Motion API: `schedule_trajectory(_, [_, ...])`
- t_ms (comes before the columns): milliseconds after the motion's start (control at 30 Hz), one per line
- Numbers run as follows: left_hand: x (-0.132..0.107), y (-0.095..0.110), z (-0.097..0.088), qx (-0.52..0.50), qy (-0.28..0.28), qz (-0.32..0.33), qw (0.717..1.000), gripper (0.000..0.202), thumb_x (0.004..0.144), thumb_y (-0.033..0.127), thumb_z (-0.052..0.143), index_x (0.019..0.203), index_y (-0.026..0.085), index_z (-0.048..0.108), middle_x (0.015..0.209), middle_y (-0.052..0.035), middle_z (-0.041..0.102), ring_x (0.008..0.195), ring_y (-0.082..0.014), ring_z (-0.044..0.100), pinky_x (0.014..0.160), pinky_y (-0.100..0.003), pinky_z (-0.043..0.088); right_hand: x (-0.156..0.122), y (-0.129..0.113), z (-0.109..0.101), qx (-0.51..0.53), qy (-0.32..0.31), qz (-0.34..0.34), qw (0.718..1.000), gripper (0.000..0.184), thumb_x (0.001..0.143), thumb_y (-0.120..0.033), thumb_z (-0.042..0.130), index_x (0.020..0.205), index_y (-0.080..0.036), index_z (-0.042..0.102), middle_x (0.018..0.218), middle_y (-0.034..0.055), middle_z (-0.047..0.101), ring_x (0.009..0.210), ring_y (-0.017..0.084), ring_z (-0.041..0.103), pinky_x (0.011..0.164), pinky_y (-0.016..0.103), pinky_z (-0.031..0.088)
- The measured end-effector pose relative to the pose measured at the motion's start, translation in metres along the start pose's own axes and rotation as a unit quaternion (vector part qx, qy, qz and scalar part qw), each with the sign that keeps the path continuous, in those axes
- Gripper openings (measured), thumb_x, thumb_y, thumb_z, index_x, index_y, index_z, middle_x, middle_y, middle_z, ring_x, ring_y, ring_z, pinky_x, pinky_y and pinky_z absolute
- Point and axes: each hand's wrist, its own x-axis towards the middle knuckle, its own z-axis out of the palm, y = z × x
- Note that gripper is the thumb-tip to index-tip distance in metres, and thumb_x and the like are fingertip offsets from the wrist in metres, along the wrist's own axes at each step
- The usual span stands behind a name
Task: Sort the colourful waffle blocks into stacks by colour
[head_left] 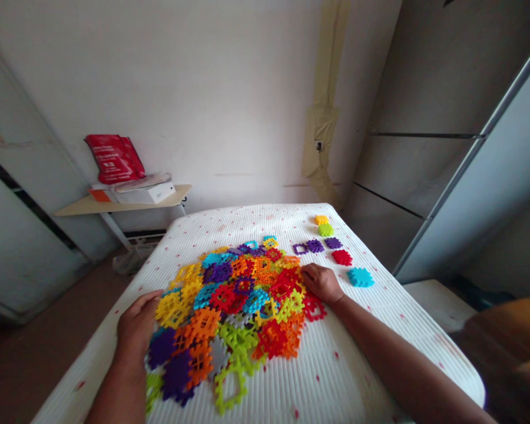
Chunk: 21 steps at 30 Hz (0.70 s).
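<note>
A wide pile of interlocking plastic building tiles (234, 285) in red, orange, yellow, green, blue, purple and grey covers the middle of the table. Against the pile's left edge rests my left hand (136, 321), its fingers stretched forward beside the yellow tiles (173, 309). My right hand (321, 282) is closed at the pile's right edge, next to the red tiles (287, 284); its fingertips are hidden, and I cannot make out what they hold. A red frame-shaped tile (314, 308) lies just below that hand. Nearest to me lies a green square frame tile (230, 390).
Apart from the pile, a blue tile (360, 277), a red tile (342, 257), several purple tiles (315, 246), a green tile (325, 229) and a yellow tile (321, 219) lie along the right side of the white-covered table (353, 353). A side table (176, 197) bears a red bag (115, 159).
</note>
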Motion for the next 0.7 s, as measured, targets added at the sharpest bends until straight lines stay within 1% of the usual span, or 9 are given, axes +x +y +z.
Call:
schedule_trajectory(167, [0.001,-0.004,0.0,-0.001,-0.006,-0.006,1.0,0.026,0.056,0.032,0.056,0.077,0.02,0.067,0.073,-0.0009,0.068,0.078,-0.0234,0.063,0.07,-0.032,0.052,0.0,-0.001,-0.001,0.008,0.003,-0.002,1.0,0.024,0.088,-0.023,0.039,0.077,-0.018,0.06,0.073,0.0043,0.062,0.064,0.012,0.056,0.06,0.02,0.038])
schedule_trajectory(400, [0.005,-0.009,0.001,0.004,-0.014,-0.001,1.0,0.028,0.057,0.034,0.056,0.079,0.02,0.066,0.077,-0.0016,0.067,0.081,-0.0235,0.062,0.076,-0.033,0.05,0.0,-0.001,-0.002,0.009,0.003,-0.001,1.0,0.023,0.087,-0.022,0.04,0.08,-0.018,0.061,0.075,0.0049,0.064,0.066,0.013,0.058,0.062,0.021,0.039])
schedule_trajectory(633, [0.006,-0.014,0.002,-0.012,-0.012,0.015,1.0,0.029,0.058,0.036,0.055,0.08,0.02,0.066,0.074,-0.001,0.067,0.076,-0.022,0.062,0.068,-0.03,0.051,0.0,-0.001,-0.001,0.008,-0.006,0.007,1.0,0.025,0.088,-0.023,0.039,0.079,-0.018,0.062,0.077,0.0048,0.064,0.069,0.013,0.058,0.063,0.021,0.039])
schedule_trajectory(700, [0.008,-0.015,0.002,-0.002,-0.011,0.025,1.0,0.029,0.059,0.035,0.055,0.081,0.02,0.067,0.073,-0.0012,0.068,0.075,-0.022,0.063,0.068,-0.03,0.051,0.0,-0.001,-0.001,0.007,-0.008,0.006,1.0,0.025,0.088,-0.024,0.039,0.079,-0.018,0.062,0.077,0.0049,0.064,0.069,0.013,0.058,0.063,0.021,0.039])
